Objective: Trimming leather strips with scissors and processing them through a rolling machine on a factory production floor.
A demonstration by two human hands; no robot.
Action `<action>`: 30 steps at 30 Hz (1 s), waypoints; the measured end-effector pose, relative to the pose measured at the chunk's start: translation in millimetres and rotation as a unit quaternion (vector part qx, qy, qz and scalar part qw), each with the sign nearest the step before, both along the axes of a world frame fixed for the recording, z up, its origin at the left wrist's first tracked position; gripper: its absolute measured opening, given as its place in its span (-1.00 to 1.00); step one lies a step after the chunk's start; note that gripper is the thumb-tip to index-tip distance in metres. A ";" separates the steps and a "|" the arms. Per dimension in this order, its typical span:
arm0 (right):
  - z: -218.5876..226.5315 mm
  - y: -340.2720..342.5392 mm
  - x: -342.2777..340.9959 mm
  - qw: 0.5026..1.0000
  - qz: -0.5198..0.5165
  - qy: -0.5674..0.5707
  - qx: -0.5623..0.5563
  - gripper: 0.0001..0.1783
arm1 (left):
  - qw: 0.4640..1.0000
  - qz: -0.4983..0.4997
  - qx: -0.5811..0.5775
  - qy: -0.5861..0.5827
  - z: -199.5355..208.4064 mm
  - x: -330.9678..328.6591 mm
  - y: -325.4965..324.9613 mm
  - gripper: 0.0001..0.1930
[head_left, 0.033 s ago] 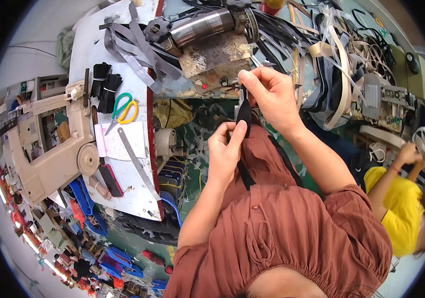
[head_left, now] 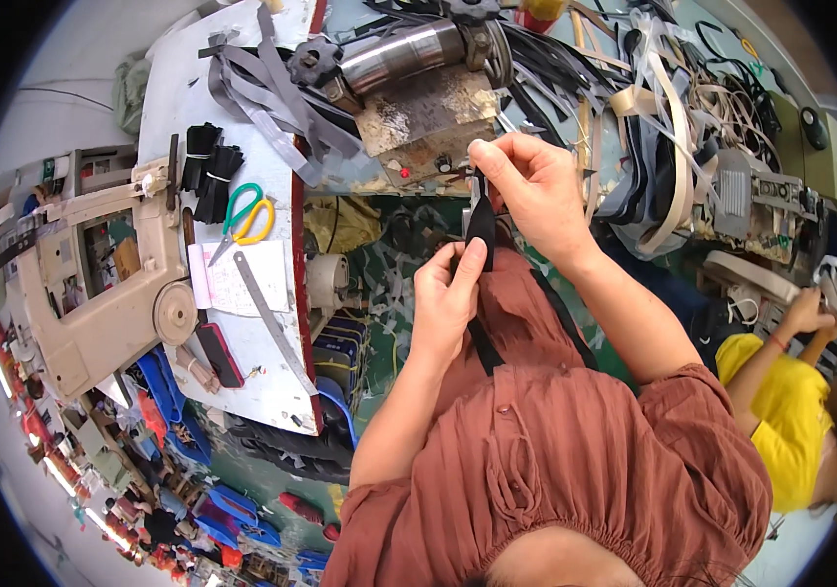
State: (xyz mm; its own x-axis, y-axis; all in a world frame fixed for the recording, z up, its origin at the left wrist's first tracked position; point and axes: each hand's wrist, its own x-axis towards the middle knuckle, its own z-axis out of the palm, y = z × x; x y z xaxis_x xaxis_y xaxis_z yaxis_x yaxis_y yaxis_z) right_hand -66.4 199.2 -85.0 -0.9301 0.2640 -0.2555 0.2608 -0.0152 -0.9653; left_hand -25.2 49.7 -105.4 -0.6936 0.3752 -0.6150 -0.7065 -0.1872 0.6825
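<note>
A narrow black fabric strap (head_left: 481,223) is stretched upright between my two hands, in front of a worn metal machine (head_left: 418,117) with a shiny roller. My left hand (head_left: 446,298) is closed on its lower part, the thumb pressed flat over it. Higher up and to the right, my right hand (head_left: 539,191) pinches the upper end between thumb and fingers, close to the machine's front edge. More black strap runs down over my lap below the left hand.
On the white table at left lie scissors (head_left: 242,217), a steel ruler (head_left: 272,318), a paper pad (head_left: 242,279), a phone (head_left: 220,354) and black strip bundles (head_left: 213,171). Grey strips (head_left: 262,108) lie beside the machine. At right, a person in yellow (head_left: 775,411) handles something white.
The whole view has shifted very slightly. The hands of the person in yellow have moved a little; my own hands hold the strap the same way.
</note>
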 end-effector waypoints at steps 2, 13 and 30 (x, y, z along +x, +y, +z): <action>-11.2 -1.2 -9.0 0.999 -0.023 0.026 -0.032 -0.73 | 0.999 0.038 -0.002 0.011 -3.6 -7.5 6.9 -0.74; -26.4 31.6 -13.0 0.993 -0.068 -0.046 -0.084 -0.65 | 0.980 0.166 -0.093 0.053 -43.4 -93.3 51.8 -0.63; -47.7 93.6 -257.7 0.875 0.404 -0.098 0.246 -0.18 | 0.986 0.151 -0.053 0.041 -57.0 -47.8 47.6 -0.70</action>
State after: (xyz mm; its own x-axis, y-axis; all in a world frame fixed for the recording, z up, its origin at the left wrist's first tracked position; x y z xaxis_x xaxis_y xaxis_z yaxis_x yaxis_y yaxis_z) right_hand -324.1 292.7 -132.7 -0.8146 -0.3376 -0.4717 0.1554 0.6565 -0.7382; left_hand -72.9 97.3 -162.4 -0.8125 0.0803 -0.5774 -0.5714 -0.3058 0.7616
